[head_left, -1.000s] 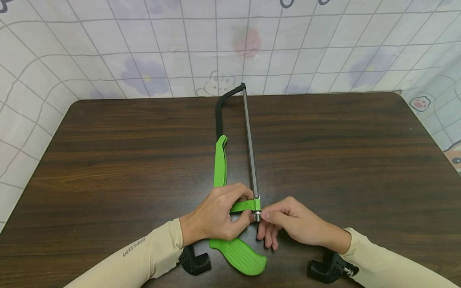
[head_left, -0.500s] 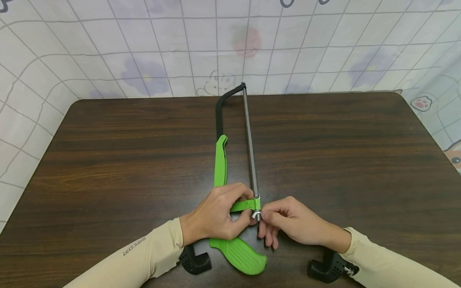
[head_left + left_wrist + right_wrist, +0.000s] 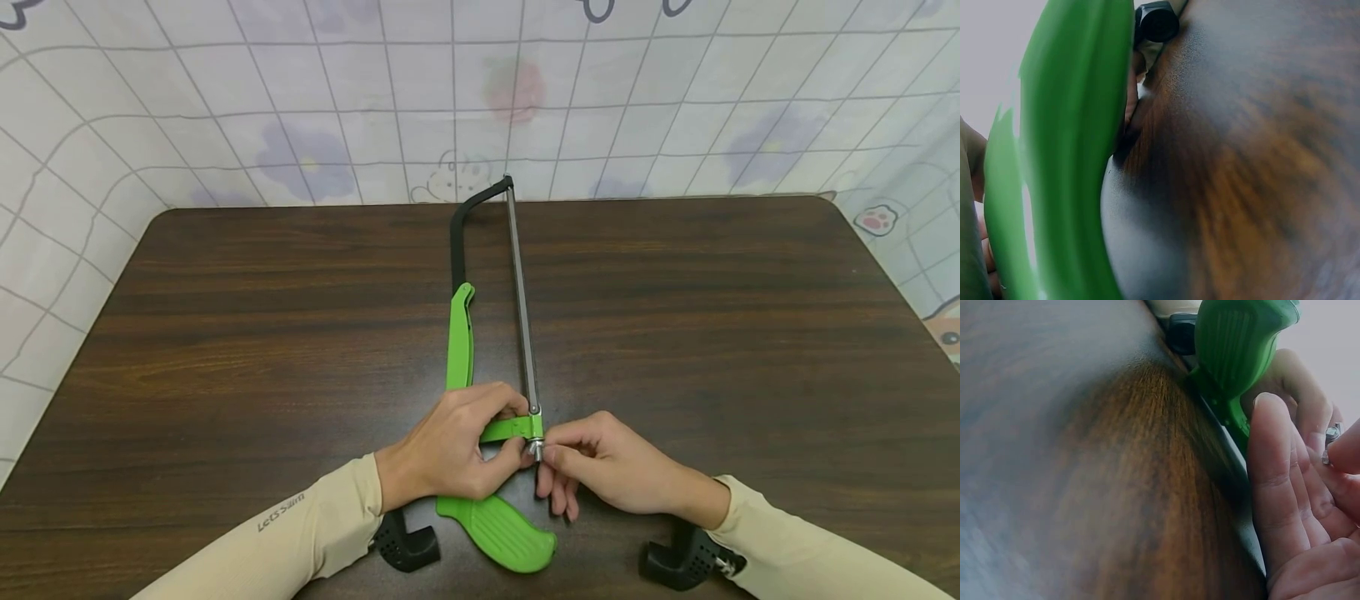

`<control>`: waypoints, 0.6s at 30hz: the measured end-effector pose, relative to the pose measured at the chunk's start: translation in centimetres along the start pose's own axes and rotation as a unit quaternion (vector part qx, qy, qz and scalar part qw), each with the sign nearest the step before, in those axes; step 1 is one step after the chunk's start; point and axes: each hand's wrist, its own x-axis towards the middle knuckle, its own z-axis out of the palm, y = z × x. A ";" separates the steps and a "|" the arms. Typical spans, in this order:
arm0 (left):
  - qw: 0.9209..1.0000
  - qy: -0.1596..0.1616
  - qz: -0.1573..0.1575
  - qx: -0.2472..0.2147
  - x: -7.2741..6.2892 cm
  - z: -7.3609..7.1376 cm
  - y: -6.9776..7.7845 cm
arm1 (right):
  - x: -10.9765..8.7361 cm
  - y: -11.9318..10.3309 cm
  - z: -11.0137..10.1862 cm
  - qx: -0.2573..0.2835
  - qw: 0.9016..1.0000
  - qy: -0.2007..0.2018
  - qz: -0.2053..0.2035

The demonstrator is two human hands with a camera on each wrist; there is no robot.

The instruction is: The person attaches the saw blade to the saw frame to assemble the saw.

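A hacksaw (image 3: 459, 342) with a green handle and a black front bow lies on the dark wood table, its blade (image 3: 519, 292) pointing away from me. My left hand (image 3: 457, 446) grips the green frame around the short arm that carries the blade's near end. At that end sits a silver wing nut (image 3: 536, 450). Thumb and forefinger of my right hand (image 3: 611, 462) pinch the nut from the right, the other fingers curled loosely below. In the left wrist view the green handle (image 3: 1066, 156) fills the left side. The right wrist view shows a bit of metal (image 3: 1332, 433) at the fingertips.
The brown table (image 3: 712, 317) stretches out on both sides of the saw. Behind it hangs a white gridded cloth (image 3: 637, 92) with flower prints. Black wrist devices (image 3: 408, 546) sit under both forearms, near the table top.
The wing nut's wings have turned between frames, with the right thumb and forefinger shifting slightly at it. The left hand and the hacksaw stay in place.
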 end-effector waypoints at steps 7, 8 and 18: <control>1.000 0.002 0.001 -0.001 0.0 0.1 -0.1 | 0.0 -0.1 0.2 -0.015 0.999 0.011 0.031; 1.000 0.003 0.001 -0.001 -0.1 0.1 -0.1 | 0.0 -0.1 0.1 -0.016 0.999 0.010 0.030; 1.000 0.002 -0.001 -0.005 -0.2 0.2 -0.1 | -0.1 0.0 0.1 -0.023 0.999 0.008 0.024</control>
